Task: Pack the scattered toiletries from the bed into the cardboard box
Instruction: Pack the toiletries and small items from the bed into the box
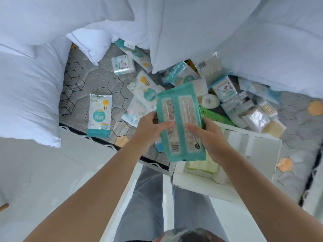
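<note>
Both hands hold a teal wet-wipes pack, its printed back facing me. My left hand grips its left edge and my right hand grips its right edge. The pack hovers over the near left part of the white cardboard box, which stands on the bed's edge. Inside the box lies a pale green pack. More toiletries lie scattered on the grey mattress: a white-and-teal wipes pack, a small tissue pack, a white oval bottle, a green carton and cotton swab packs.
White pillows crowd the left side and a white duvet covers the far part of the bed. The white floor lies below the mattress edge. My legs in grey trousers stand beside the bed.
</note>
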### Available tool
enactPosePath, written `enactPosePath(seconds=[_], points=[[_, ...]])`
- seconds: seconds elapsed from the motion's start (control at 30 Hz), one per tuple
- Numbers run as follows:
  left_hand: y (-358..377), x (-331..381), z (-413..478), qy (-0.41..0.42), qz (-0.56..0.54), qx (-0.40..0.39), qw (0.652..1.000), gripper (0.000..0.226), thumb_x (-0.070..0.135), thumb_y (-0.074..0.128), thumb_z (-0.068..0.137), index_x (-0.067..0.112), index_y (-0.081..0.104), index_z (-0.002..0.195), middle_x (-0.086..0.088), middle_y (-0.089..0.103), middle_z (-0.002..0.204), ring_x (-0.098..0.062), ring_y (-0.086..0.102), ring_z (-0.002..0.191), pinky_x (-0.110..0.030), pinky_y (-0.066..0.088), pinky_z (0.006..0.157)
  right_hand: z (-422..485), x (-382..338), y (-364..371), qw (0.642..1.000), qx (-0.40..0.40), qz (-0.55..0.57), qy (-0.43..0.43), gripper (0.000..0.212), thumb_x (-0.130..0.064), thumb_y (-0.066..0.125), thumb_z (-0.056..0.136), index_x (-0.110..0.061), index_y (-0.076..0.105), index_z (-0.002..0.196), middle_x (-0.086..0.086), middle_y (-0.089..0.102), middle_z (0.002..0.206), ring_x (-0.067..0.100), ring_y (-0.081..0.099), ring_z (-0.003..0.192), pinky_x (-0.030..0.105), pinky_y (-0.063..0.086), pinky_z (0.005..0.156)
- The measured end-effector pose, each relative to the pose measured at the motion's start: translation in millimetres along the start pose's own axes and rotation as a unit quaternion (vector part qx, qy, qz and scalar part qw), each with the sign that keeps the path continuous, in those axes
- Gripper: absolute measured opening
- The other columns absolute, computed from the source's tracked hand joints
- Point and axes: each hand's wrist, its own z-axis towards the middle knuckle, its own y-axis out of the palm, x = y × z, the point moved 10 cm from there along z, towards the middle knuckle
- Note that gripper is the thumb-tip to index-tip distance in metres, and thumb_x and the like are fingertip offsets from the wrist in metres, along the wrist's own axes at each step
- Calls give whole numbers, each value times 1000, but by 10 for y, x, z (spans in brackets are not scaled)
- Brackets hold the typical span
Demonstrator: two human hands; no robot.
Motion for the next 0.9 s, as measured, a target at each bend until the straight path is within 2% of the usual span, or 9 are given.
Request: enactPosePath(seconds=[0.1,0.23,0.3,0.37,0.43,0.53,0.63,0.73,0.9], points=[[556,22,-47,6,43,-46,998,15,11,69,81,19,59,88,0,69,89,-16,70,83,-30,59,72,-256,243,-542,998,49,46,18,17,-19,58,89,-21,56,105,6,69,101,25,68,91,45,57,77],[1122,-73,-67,22,176,-91,980,25,16,68,83,10,58,106,4,67,90,-9,65,79,-18,53,62,-465,725,-1067,991,88,73,72,24,-18,57,90,-13,54,113,10,68,101,27,67,91,46,57,76],[1293,-218,-54,-4,227,-95,969,30,17,66,83,8,58,111,-2,67,97,-15,65,85,-25,54,69,-466,959,-1201,988,94,72,95,26,-18,58,89,-12,54,115,10,68,102,26,67,90,43,57,72],[1415,-332,-56,-33,253,-94,962,29,16,65,83,9,56,110,-4,66,101,-19,64,93,-34,55,80,-402,1125,-1239,988,89,56,113,26,-19,59,89,-13,55,114,8,68,102,24,67,90,41,58,71],[1472,-378,-38,-42,280,-80,956,24,15,64,83,12,54,104,-2,63,102,-19,62,95,-37,54,85,-310,1253,-1213,987,81,56,124,25,-18,60,88,-14,56,112,6,68,103,24,66,93,46,57,79],[1418,-472,12,-68,313,-45,946,20,16,62,82,16,52,100,-1,61,98,-18,60,91,-35,52,81,-208,1418,-1060,984,55,78,149,26,-15,60,88,-14,56,113,5,67,107,23,65,95,44,55,84],[1394,-593,11,-103,349,-36,931,23,20,58,85,13,56,107,1,62,100,-17,59,88,-26,48,70,-131,1567,-977,983,60,39,169,23,-17,55,92,-15,52,114,7,63,116,24,63,99,38,54,82],[1549,-566,-2,-89,399,-55,911,25,17,51,91,14,53,115,4,56,102,-14,50,86,-19,37,62,-44,1526,-1182,978,144,-36,147,35,-17,50,93,-11,43,127,9,55,125,25,59,106,30,50,76],[1809,-438,50,-52,393,-64,916,39,6,46,92,8,46,131,-9,53,132,-21,55,112,-23,41,80,52,1087,-1296,980,128,-149,37,27,-10,45,92,-11,51,118,4,58,114,16,54,94,24,47,74]])
